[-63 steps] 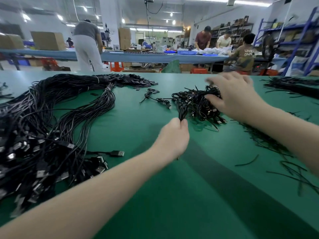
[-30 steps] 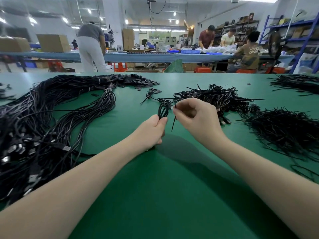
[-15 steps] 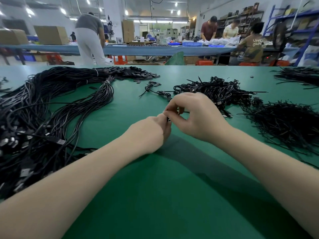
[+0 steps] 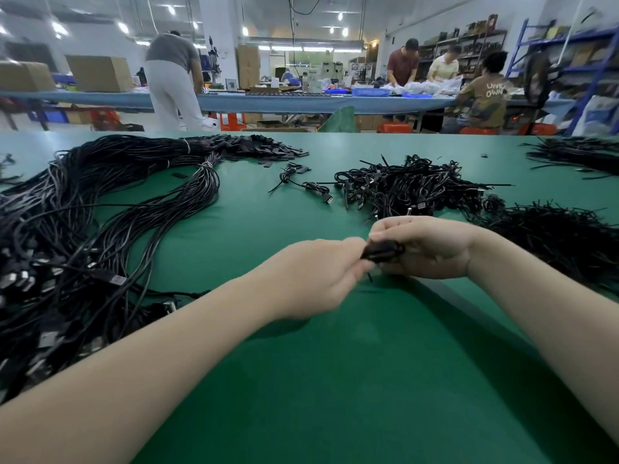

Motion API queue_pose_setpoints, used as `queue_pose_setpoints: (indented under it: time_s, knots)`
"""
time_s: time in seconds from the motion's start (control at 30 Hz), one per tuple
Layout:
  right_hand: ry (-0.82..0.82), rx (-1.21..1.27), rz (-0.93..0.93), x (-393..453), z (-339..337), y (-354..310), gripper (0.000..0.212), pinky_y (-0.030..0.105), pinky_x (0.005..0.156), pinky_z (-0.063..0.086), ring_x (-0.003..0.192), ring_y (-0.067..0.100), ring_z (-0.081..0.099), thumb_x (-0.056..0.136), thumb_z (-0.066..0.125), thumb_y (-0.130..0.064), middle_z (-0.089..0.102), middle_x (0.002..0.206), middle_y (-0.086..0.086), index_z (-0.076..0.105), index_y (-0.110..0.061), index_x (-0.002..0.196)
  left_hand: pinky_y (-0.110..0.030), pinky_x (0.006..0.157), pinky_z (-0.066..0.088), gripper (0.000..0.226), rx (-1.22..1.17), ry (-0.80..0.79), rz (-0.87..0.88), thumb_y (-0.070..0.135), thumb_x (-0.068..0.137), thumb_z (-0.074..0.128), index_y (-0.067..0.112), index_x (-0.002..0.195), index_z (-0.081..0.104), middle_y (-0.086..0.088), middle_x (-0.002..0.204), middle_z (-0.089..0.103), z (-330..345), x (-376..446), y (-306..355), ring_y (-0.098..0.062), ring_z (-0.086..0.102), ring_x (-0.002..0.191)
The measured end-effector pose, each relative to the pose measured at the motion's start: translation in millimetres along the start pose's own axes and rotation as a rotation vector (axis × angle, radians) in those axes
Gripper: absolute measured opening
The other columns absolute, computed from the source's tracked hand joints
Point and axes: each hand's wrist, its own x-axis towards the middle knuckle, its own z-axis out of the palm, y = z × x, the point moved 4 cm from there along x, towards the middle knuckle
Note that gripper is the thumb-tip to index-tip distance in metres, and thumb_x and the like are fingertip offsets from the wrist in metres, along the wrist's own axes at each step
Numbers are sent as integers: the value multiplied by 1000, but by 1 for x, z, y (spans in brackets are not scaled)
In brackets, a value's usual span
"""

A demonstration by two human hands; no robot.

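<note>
A small coiled black cable (image 4: pixel 383 252) sits between my two hands above the green table (image 4: pixel 335 380). My left hand (image 4: pixel 315 276) pinches its left end with curled fingers. My right hand (image 4: pixel 425 246) wraps round its right side, fingers curled over the coil. A thin black tie end pokes down below the coil; the rest of the tie is hidden by my fingers.
A big mass of long black USB cables (image 4: pixel 83 236) covers the table's left. A pile of bundled short cables (image 4: pixel 412 189) lies beyond my hands, one stray bundle (image 4: pixel 308 185) beside it. Black cable ties (image 4: pixel 569 242) are heaped at right. Several people work at a far table.
My right hand came back from the bundle pile with a tie, both hands drew the coil toward me, and my right hand now wraps round the coil.
</note>
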Motion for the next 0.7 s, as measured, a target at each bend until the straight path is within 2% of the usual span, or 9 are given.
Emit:
queue_pose_setpoints:
  time_s: [0.07,0.13,0.17,0.23,0.3,0.37,0.43,0.5,0.7]
  knots:
    - [12,190,-69,8,7,-1,17,20,61,53,67,13,63,66,77,-22,63,69,-1,65,-16,78,-36,61,35,26,-377,148,-130,31,102,36,10,89,44,7,66,43,-3,3,-9,-19,43,61]
    - [117,319,-144,20,17,-1,11,21,59,54,62,12,65,71,66,-16,64,66,-1,59,-14,78,-34,67,34,30,-702,306,-306,27,102,37,1,94,48,5,66,42,-1,5,-21,-19,39,63]
    - [185,361,-182,26,22,1,10,22,59,55,60,13,64,73,65,-14,65,66,-1,56,-13,78,-37,70,34,33,-786,357,-389,28,102,38,-3,95,48,4,67,41,1,5,-26,-21,38,67]
    - [326,377,-246,36,29,7,11,24,59,56,57,13,63,81,65,-8,66,66,0,56,-12,77,-40,72,36,32,-834,399,-519,30,102,38,1,99,49,-3,70,46,6,5,-37,-25,41,74]
    - [440,368,-284,39,32,14,14,24,59,55,56,14,62,86,64,-6,65,66,3,57,-11,75,-36,68,43,27,-868,405,-598,32,102,39,10,113,47,-9,74,54,9,4,-43,-29,49,69]
    - [490,368,-301,38,33,17,12,24,58,54,57,15,62,86,66,-6,66,66,4,59,-9,77,-28,56,36,26,-911,414,-598,31,102,39,14,120,45,2,63,47,10,3,-45,-11,44,50]
    - [503,365,-305,36,33,18,8,24,57,53,57,15,63,86,67,-8,67,67,4,61,-8,80,-25,53,31,15,-931,422,-563,29,102,38,20,109,48,9,58,41,12,3,-44,-4,36,45]
    - [497,355,-303,34,33,18,6,23,57,53,58,14,63,85,68,-10,68,68,4,63,-8,82,-25,53,29,11,-954,422,-554,28,103,37,25,97,47,12,55,38,13,3,-42,-4,33,44]
    - [453,243,-275,29,37,16,13,20,55,51,56,10,60,62,79,-30,68,69,0,75,-18,62,-19,48,29,14,-1000,409,-547,24,103,36,20,94,45,14,51,35,9,1,-39,-2,31,43]
